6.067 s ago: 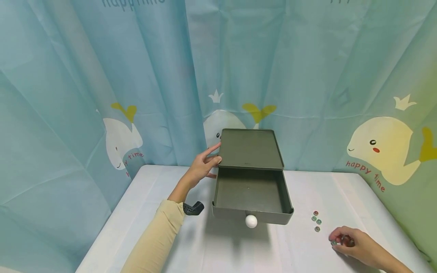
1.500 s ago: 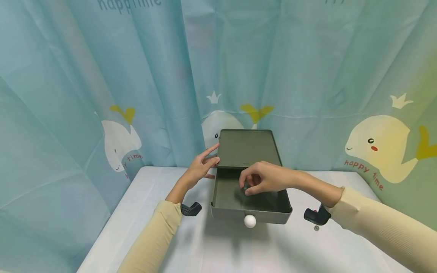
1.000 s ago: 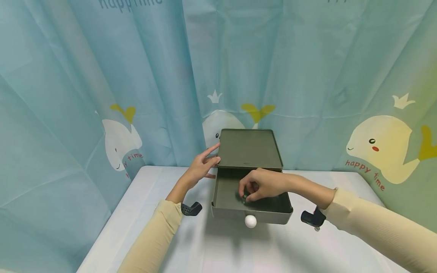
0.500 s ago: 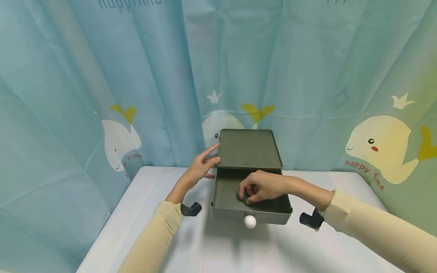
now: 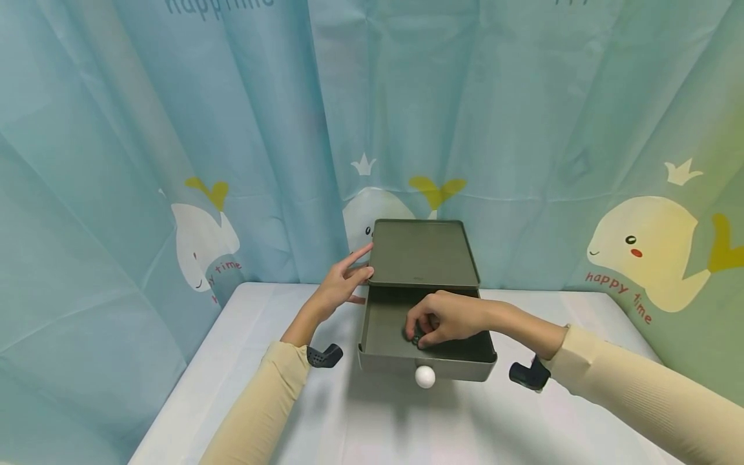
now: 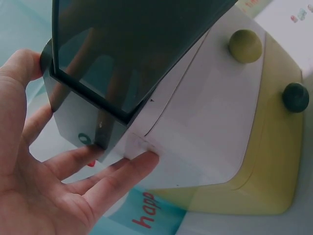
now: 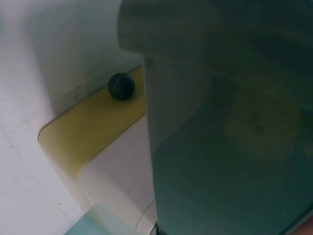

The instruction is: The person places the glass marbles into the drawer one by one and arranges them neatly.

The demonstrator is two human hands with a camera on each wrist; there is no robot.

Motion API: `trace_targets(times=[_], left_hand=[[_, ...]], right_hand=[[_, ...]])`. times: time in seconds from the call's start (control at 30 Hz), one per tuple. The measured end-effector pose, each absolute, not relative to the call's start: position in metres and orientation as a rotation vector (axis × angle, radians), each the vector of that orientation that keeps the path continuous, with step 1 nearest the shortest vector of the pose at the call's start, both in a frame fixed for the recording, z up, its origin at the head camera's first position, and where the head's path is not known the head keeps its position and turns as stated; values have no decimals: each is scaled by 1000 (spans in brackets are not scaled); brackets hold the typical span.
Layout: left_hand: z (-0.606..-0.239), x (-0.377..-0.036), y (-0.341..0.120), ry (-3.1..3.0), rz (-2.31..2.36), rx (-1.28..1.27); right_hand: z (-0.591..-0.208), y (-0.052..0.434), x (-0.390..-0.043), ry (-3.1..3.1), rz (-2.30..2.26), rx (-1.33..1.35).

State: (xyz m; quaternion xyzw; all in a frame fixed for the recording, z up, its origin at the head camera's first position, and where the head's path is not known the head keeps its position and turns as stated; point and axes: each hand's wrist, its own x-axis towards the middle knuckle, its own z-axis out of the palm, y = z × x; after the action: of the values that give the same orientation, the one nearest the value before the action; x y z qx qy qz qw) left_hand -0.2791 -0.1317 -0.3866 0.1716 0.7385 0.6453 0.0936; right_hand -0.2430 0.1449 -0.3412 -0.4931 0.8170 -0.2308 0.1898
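Observation:
In the head view, a small chest of drawers [image 5: 424, 253] with a dark green top stands on the table, its dark green top drawer [image 5: 386, 363] pulled out. My left hand [image 5: 337, 290] rests against the chest's left side, fingers spread and mostly straight. My right hand [image 5: 449, 316] reaches down into the drawer. Its thumb and fingers pinch a small dark round piece [image 5: 416, 339] close over the drawer floor. The left wrist view shows the fingers of my left hand [image 6: 63, 181] along the chest's side. Drawer wall fills much of the right wrist view.
A white knob [image 5: 425, 377] sticks out of the open drawer's front. Below it are a white drawer [image 6: 215, 103] with a yellow knob and a yellow drawer [image 6: 279, 166] with a dark knob. Several small coloured pieces [image 6: 302, 13] lie on the table. A curtain [image 5: 523, 129] hangs behind.
My right hand has come from the small pieces on the right of the table into the drawer, then lowered a little; in the last half second it hardly moves. My left hand keeps its place.

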Motion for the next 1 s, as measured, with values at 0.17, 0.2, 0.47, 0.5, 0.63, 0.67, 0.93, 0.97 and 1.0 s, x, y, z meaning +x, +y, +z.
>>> trace_targets(times=[0.17,0.2,0.47,0.5,0.63,0.67,0.93,0.97,1.0], left_hand=[[-386,-280,-131,2194,1913,503],[-386,-280,-131,2195,1913,502],[-387,-279,-132,2188,1920,503],[-387,-279,-132,2187,1921,503],[-388,-279,-132,2190,1922,497],[-388,-280,-132,2193,1922,494],[-389,-280,-132,2191,1926,488],[-389,-280,-131,2190,1927,486],[-389,-280,-131,2190,1929,482]], right_hand=[[-341,145,-242,2298,-652,-1376],[-340,145,-242,2298,-653,-1374],[-339,147,-241,2299,-662,-1378],[-338,147,-241,2305,-661,-1375],[-335,148,-240,2340,-663,-1345],[-333,149,-240,2350,-663,-1341],[-329,154,-239,2388,-697,-1355],[-329,155,-239,2391,-701,-1359],[-329,155,-239,2394,-707,-1363]])
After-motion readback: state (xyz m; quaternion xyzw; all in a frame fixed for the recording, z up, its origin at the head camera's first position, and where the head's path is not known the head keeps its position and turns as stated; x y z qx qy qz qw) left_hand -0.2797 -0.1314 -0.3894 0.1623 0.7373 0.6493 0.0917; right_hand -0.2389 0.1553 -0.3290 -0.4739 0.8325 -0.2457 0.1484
